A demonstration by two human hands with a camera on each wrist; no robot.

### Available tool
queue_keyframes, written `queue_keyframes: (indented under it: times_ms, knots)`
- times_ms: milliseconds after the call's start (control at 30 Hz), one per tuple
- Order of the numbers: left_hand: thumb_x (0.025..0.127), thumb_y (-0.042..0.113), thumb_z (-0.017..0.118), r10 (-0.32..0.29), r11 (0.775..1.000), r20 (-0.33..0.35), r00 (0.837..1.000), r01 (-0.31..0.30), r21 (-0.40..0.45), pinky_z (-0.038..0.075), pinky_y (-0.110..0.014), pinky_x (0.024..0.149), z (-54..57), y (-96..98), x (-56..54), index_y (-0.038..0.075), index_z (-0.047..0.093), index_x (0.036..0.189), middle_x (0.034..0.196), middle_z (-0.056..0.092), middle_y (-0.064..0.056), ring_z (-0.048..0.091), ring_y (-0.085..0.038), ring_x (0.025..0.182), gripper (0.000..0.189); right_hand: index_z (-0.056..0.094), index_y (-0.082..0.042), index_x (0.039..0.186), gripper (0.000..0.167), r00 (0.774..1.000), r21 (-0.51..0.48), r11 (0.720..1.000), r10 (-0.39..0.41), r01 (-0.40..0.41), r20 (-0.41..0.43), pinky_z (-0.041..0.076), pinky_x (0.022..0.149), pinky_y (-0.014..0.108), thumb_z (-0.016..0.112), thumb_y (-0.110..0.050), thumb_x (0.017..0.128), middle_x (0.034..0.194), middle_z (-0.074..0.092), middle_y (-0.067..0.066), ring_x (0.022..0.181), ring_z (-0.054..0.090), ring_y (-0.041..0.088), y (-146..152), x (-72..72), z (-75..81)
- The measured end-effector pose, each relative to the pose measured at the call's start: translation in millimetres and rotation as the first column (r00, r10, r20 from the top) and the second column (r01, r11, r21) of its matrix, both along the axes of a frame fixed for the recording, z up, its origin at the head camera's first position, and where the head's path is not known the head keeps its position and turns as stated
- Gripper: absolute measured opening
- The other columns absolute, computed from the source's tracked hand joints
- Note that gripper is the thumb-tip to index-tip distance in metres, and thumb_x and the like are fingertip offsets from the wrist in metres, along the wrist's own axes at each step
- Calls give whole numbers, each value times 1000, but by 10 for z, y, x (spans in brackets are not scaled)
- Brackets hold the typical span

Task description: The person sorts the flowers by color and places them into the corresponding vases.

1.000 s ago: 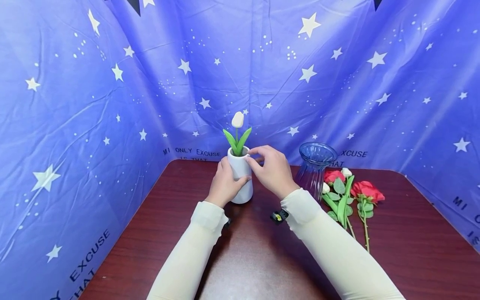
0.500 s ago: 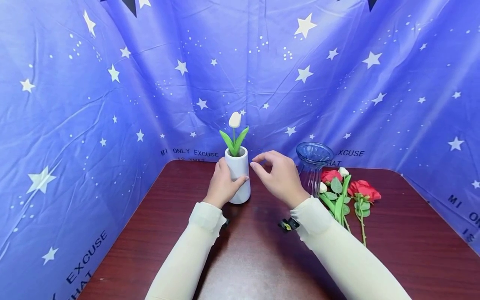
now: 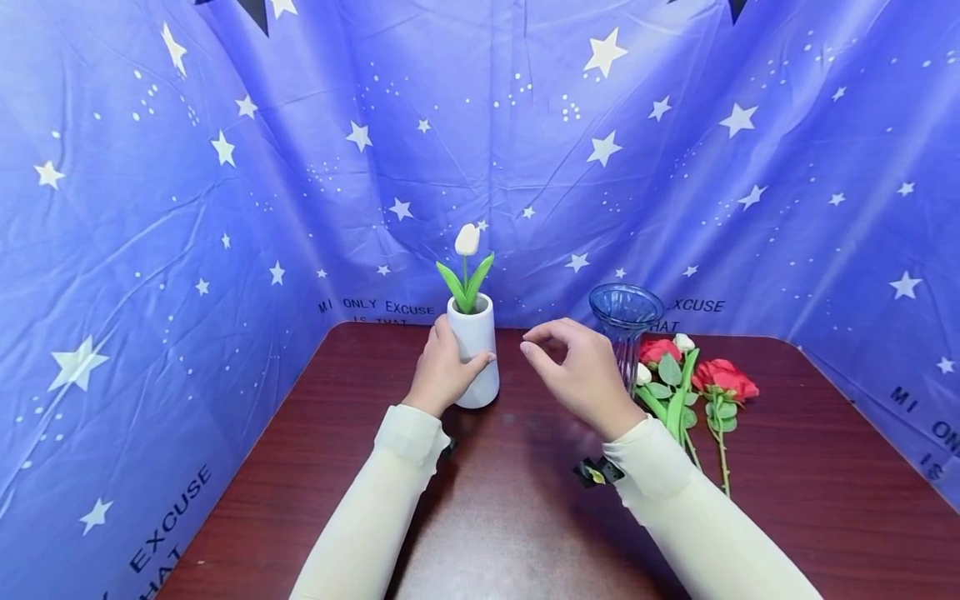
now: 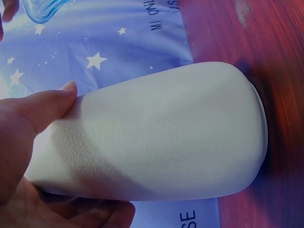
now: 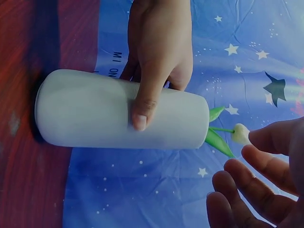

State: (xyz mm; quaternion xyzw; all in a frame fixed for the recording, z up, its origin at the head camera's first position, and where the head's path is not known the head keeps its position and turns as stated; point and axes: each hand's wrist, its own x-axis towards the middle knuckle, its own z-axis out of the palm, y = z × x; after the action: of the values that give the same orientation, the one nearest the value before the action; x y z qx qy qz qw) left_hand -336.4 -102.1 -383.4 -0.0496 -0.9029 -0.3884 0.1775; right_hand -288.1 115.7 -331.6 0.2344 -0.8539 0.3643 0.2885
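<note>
A white vase stands upright on the table, holding one white tulip with two green leaves. My left hand grips the vase from its left side, the thumb on the front and the fingers behind, as the left wrist view also shows. Apart from the vase, to its right, my right hand hovers with loosely curved fingers and nothing between them. Those fingers appear in the right wrist view beside the tulip's bloom, without gripping it.
Behind my right hand stands a blue glass vase. Red roses and white tulips with green leaves lie right of it on the dark red wooden table. A blue star-patterned cloth encloses the table's back and sides.
My right hand has drawn back from the white vase's rim, moving right and toward me. The left hand keeps its grip on the vase, and the view has shifted slightly.
</note>
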Motion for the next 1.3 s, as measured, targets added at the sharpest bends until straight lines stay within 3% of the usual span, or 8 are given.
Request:
queue_keyframes:
  times_ms: [500,967,1300]
  knots:
    - [86,43,83,4,1000,28,1000,-5,19,55,-54,95,6,-3,9,6,31,149,129,59,-18,65,-38,110,91,78,-22,96,6,1000,-5,1000,-26,26,11,50,79,31,79,-25,91,97,75,-11,93,70,13,225,270,19]
    - [87,45,82,-21,1000,21,1000,21,5,55,-53,96,-11,-24,-37,5,30,150,131,57,-19,65,-38,112,92,77,-26,96,5,993,37,998,-47,43,109,51,78,38,78,-23,91,95,75,-10,86,67,11,373,282,79]
    - [87,44,82,-11,1000,28,1000,10,20,55,-54,96,0,5,-3,5,29,151,131,57,-19,65,-38,112,92,77,-26,97,4,977,120,990,-92,70,192,47,66,31,77,-27,93,83,73,-6,73,60,16,695,270,274]
